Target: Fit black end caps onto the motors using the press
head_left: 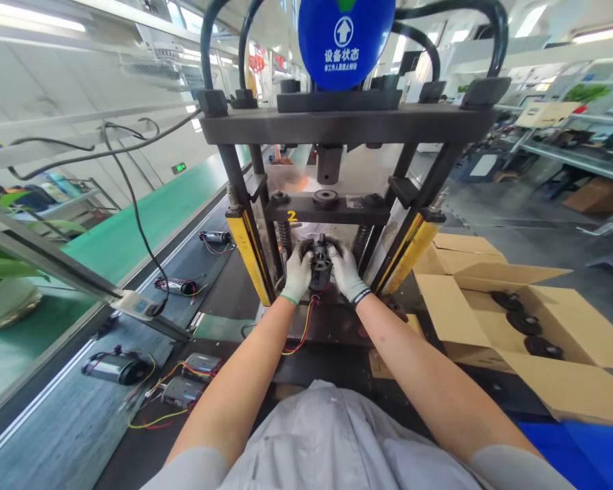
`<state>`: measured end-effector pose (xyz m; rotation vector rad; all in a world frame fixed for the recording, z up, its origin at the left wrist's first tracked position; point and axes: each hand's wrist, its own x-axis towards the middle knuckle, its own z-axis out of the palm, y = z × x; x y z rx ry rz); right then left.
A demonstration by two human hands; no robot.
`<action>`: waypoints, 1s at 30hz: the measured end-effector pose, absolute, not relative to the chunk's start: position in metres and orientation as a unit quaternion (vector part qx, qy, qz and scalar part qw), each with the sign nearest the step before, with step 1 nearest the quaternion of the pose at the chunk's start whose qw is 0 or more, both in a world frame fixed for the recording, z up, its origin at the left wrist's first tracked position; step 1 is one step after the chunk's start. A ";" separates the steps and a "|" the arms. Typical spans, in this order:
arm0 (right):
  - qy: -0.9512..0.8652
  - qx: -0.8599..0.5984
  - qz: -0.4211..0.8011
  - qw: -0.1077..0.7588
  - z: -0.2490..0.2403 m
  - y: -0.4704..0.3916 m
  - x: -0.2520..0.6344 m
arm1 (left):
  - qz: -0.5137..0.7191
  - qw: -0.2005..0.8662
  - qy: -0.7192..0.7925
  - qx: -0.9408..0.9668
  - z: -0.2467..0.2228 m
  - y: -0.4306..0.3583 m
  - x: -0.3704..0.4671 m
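Observation:
Both my gloved hands grip a dark electric motor (321, 275) that stands upright in the press (347, 126). My left hand (299, 273) is wrapped round its left side, and my right hand (346, 271) closes on the right side near the top. A shaft points up from the motor's upper end. Red and yellow wires (306, 327) trail from its lower end toward me. Above it sits the press's crossbar (332, 209), marked with a yellow 2, and higher up the ram (329, 165). My fingertips behind the motor are hidden.
On the left, several motors with wires lie on a conveyor (56, 415) and the bench, one motor (115, 367) near the front. Yellow guards (248, 255) flank the press. An open cardboard box (470, 333) on the right holds black round parts (524, 322). A cable (127, 184) hangs at left.

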<state>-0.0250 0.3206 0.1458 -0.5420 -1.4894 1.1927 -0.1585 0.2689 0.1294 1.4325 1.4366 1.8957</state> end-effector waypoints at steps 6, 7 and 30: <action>-0.619 -0.228 0.502 0.560 0.145 0.319 -0.024 | 0.692 0.211 0.477 0.499 0.129 0.267 -0.156; -0.615 -0.224 0.503 0.564 0.145 0.320 -0.024 | 0.694 0.216 0.472 0.499 0.129 0.266 -0.155; -0.623 -0.226 0.484 0.572 0.140 0.325 -0.030 | 0.691 0.276 0.467 0.479 0.139 0.276 -0.148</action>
